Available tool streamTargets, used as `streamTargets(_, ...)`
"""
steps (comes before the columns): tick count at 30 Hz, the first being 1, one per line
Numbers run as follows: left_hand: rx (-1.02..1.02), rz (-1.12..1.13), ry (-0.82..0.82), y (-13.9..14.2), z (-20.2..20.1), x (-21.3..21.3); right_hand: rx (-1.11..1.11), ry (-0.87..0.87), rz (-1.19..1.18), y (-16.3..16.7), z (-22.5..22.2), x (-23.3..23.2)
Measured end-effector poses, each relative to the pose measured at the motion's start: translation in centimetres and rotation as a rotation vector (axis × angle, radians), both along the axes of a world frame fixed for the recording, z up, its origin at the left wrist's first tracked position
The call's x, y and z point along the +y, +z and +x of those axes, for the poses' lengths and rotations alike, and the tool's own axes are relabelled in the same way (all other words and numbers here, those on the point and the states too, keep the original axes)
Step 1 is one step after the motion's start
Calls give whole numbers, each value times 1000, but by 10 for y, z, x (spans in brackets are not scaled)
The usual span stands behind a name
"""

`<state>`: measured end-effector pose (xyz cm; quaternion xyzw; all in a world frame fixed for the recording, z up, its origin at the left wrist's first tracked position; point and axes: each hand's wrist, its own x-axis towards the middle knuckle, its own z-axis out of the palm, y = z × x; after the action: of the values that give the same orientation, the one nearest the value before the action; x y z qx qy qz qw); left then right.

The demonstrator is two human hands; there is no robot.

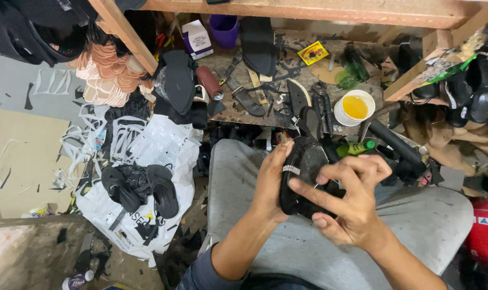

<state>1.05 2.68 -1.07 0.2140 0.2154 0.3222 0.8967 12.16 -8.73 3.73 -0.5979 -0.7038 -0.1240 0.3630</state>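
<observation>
Head view: the low wooden workbench (287, 115) is the landmark, its top crowded to the near edge with black soles, tools and scraps. Left of the workbench a white plastic bag (163, 156) lies on the floor with a pair of black sandals (142, 188) on it; beyond that, bare floor. Just before the workbench's near edge, over the person's grey-trousered lap, both hands are clamped on a black sandal (306, 166): the left hand (270, 185) grips its left rim, the right hand (348, 198) presses spread fingers on its sole. At the workbench's right end stands a white cup of yellow glue (355, 107).
</observation>
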Motion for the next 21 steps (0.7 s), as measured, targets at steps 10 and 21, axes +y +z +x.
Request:
streamTargets(10, 55, -57, -20, 2, -1, 0, -11, 76, 24, 2, 0, -3)
streamTargets(21, 40, -4, -31, 9, -3, -2, 61, -9, -13, 0, -2, 0)
